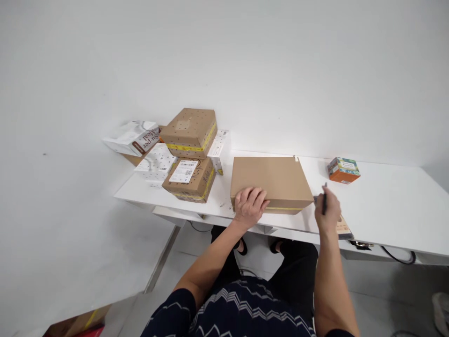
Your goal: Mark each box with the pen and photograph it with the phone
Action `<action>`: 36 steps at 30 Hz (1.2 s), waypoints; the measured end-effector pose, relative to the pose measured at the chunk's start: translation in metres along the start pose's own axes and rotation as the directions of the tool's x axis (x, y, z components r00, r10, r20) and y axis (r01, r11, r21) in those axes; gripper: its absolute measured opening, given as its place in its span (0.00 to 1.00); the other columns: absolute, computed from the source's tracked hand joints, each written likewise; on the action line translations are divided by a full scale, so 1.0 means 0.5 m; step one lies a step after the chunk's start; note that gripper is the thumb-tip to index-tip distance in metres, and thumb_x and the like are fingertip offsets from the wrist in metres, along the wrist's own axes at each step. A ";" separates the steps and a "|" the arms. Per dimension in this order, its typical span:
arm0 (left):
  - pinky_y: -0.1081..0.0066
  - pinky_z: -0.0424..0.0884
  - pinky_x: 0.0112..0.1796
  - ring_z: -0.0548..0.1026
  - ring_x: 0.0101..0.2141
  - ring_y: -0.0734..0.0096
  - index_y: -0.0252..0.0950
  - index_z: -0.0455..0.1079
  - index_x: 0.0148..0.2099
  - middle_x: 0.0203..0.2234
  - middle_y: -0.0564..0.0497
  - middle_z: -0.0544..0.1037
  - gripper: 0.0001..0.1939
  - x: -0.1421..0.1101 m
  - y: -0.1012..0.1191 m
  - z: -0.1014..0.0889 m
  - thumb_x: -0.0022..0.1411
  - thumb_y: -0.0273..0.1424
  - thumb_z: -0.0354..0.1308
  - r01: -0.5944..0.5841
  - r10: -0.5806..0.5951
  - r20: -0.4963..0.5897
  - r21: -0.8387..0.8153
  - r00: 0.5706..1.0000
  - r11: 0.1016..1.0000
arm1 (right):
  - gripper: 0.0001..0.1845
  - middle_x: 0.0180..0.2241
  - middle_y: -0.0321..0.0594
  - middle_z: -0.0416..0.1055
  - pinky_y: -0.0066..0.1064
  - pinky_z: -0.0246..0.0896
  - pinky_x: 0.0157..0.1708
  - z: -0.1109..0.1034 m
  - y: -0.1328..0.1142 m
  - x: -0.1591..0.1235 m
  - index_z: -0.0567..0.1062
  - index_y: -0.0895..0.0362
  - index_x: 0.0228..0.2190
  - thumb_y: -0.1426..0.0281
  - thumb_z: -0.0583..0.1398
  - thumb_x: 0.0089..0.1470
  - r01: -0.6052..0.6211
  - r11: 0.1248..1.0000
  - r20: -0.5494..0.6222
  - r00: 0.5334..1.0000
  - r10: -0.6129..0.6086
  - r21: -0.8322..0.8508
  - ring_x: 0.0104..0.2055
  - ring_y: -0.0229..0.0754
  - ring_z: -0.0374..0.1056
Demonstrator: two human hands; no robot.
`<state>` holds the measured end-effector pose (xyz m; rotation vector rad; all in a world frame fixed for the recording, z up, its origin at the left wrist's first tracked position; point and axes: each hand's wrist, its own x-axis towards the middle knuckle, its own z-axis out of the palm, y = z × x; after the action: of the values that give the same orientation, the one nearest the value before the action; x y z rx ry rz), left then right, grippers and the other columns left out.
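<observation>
A plain brown cardboard box (270,180) lies on the white table in front of me, with a strip of yellow tape along its near side. My left hand (250,206) grips its near left edge, fingers curled over the top. To the right of the box, my right hand (327,210) is closed around a slim black pen-like tool (324,201) pointing up. Its exact kind is unclear. Beneath and beside this hand lies a flat dark-edged item (344,228) with a tan printed face, partly covered by the hand.
Two taped, dotted cartons, an upper one (189,133) and a labelled lower one (191,180), stand left, among white boxes (157,161). A "Super Meal" box (133,135) is far left. A small orange-green box (343,170) sits back right. A black cable (400,257) hangs at the table's front edge.
</observation>
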<state>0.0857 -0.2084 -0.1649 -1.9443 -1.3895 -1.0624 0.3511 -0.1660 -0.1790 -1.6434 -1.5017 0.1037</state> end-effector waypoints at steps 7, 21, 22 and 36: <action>0.62 0.63 0.47 0.72 0.48 0.61 0.41 0.72 0.51 0.47 0.48 0.78 0.14 0.021 0.008 -0.046 0.65 0.35 0.54 0.020 -0.016 0.158 -0.021 0.987 1.000 | 0.27 0.56 0.53 0.67 0.53 0.54 0.53 0.055 0.026 -0.034 0.74 0.57 0.52 0.77 0.53 0.51 0.285 0.783 0.509 0.860 0.047 -0.554 0.64 0.60 0.49; 0.58 0.63 0.41 0.72 0.43 0.59 0.41 0.70 0.51 0.45 0.46 0.78 0.13 0.069 -0.030 -0.046 0.64 0.30 0.56 0.089 -0.109 0.223 0.099 0.969 0.991 | 0.24 0.43 0.57 0.75 0.47 0.64 0.48 0.038 0.000 -0.065 0.72 0.66 0.51 0.69 0.48 0.59 -0.085 0.991 0.170 0.980 0.103 -0.106 0.44 0.52 0.70; 0.58 0.62 0.38 0.71 0.41 0.58 0.40 0.71 0.49 0.43 0.44 0.78 0.12 0.080 -0.032 -0.033 0.63 0.31 0.57 0.109 -0.134 0.219 0.122 0.967 0.987 | 0.25 0.39 0.55 0.76 0.46 0.66 0.45 0.039 -0.015 -0.076 0.72 0.66 0.50 0.65 0.49 0.59 -0.156 0.988 0.166 0.974 0.155 -0.008 0.39 0.50 0.71; 0.62 0.65 0.44 0.73 0.46 0.61 0.36 0.71 0.48 0.46 0.44 0.77 0.11 0.075 -0.024 -0.028 0.66 0.29 0.50 0.003 -0.016 0.223 0.060 0.975 0.998 | 0.40 0.54 0.50 0.69 0.37 0.70 0.42 0.168 -0.204 -0.053 0.63 0.55 0.60 0.44 0.51 0.55 -0.538 0.646 0.574 0.798 0.184 0.542 0.40 0.43 0.73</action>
<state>0.0763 -0.1951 -0.1262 -2.0662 -1.5315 -0.8154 0.2166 -0.1559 -0.1781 -1.3016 -1.1821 1.2461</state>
